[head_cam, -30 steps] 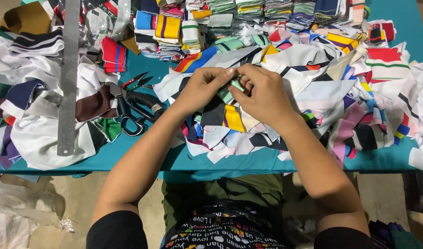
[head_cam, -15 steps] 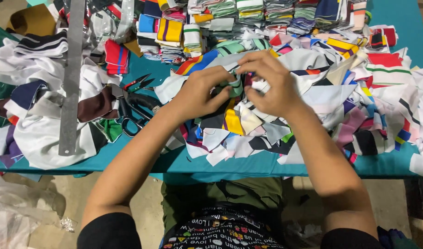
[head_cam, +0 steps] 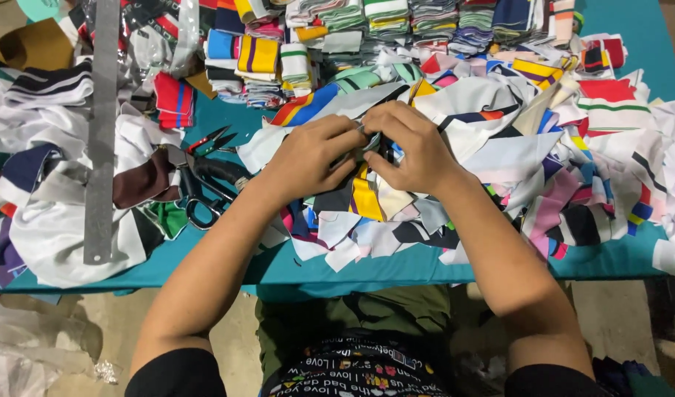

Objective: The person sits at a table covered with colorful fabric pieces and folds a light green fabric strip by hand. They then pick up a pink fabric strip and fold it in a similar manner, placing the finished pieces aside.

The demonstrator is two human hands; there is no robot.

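Teal table (head_cam: 425,268) over bare concrete floor (head_cam: 109,331), both hands' fingers (head_cam: 352,132) pinching a fabric scrap (head_cam: 372,141).

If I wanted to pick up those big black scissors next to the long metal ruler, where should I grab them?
Probably by the black handle loops of the scissors. They lie flat on the teal table with the loops nearest the table's front edge and the blades pointing away, up towards the small red snips. Come from the front edge, left of the left hand, so fingers meet the handles, not the blades.
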